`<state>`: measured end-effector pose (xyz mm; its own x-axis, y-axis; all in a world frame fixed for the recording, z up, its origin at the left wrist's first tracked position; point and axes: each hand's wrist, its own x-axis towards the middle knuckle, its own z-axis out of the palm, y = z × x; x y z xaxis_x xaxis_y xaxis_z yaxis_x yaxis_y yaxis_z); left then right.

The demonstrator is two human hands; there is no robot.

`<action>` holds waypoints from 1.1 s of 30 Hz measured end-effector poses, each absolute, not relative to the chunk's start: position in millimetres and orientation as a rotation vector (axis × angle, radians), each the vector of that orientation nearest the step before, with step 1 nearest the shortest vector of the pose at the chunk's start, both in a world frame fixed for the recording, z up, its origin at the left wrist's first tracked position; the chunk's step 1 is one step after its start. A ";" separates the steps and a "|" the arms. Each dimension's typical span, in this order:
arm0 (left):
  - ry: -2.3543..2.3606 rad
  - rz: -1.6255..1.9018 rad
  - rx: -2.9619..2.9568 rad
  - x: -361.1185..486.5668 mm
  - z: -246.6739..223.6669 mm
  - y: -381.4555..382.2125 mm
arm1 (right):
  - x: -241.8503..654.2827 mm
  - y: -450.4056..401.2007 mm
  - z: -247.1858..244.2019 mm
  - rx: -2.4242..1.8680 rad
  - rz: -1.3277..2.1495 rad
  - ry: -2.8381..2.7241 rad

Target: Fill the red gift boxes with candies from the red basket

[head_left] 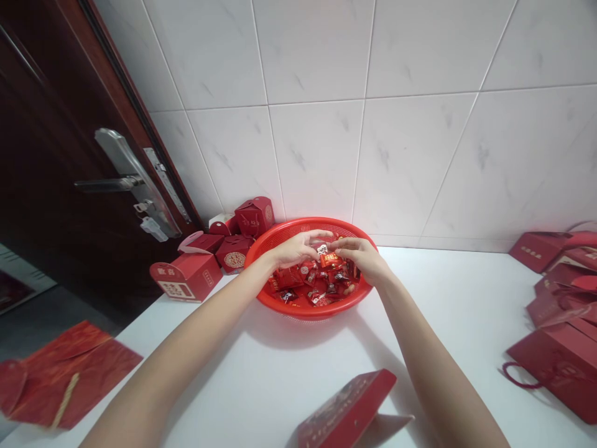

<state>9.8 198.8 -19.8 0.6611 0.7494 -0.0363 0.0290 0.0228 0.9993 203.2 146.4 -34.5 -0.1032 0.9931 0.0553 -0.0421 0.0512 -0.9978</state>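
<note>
A red plastic basket point(308, 314) holds several wrapped candies point(303, 274), mostly in red wrappers. Both my hands reach over it. My left hand point(298, 247) is above the candies, thumb and fingers apart, its fingertips close to my right hand. A small wrapper with white and black marking point(322, 249) shows between the two hands. My right hand point(359, 254) has its fingers bent together at a red wrapped candy point(330, 261); its fingertips partly hide the contact. An open red paper box point(347, 410) stands on the white table in front of me, cut off by the lower edge.
Red gift boxes point(189, 274) are grouped left of the basket, by the wall. More red boxes point(559, 348) line the right side of the white table point(448, 311). A red bag with a rope handle point(69, 373) is at left. A dark door with a metal handle point(112, 183) stands beyond.
</note>
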 end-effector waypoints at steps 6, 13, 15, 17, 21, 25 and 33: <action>0.731 0.711 1.443 10.2 -20.1 198.4 | 200.3 146.3 -34.2 -1.106 1.245 -1.245; 0.727 0.711 1.487 10.4 -20.6 197.3 | 197.5 143.2 -31.2 -1.153 1.241 -1.272; 0.729 0.709 1.511 10.8 -21.8 196.8 | 197.1 142.4 -31.0 -1.164 1.274 -1.305; 0.722 0.710 1.531 11.3 -22.6 196.2 | 196.6 141.9 -31.4 -1.171 1.311 -1.342; 0.742 0.684 1.530 11.6 -23.3 198.6 | 195.1 143.1 -33.4 -1.117 1.285 -1.300; 0.978 0.695 1.688 7.2 -29.5 209.6 | 194.7 148.1 -35.7 -1.106 1.206 -1.104; 1.280 0.092 2.347 1.5 -48.6 211.7 | 196.6 148.1 -29.0 -0.974 1.341 -0.917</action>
<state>1.5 211.7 -48.6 0.5645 0.8102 -0.1578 0.7791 -0.4599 0.4260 196.6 148.1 -29.0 0.0302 0.9993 -0.0205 -0.3433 -0.0089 -0.9392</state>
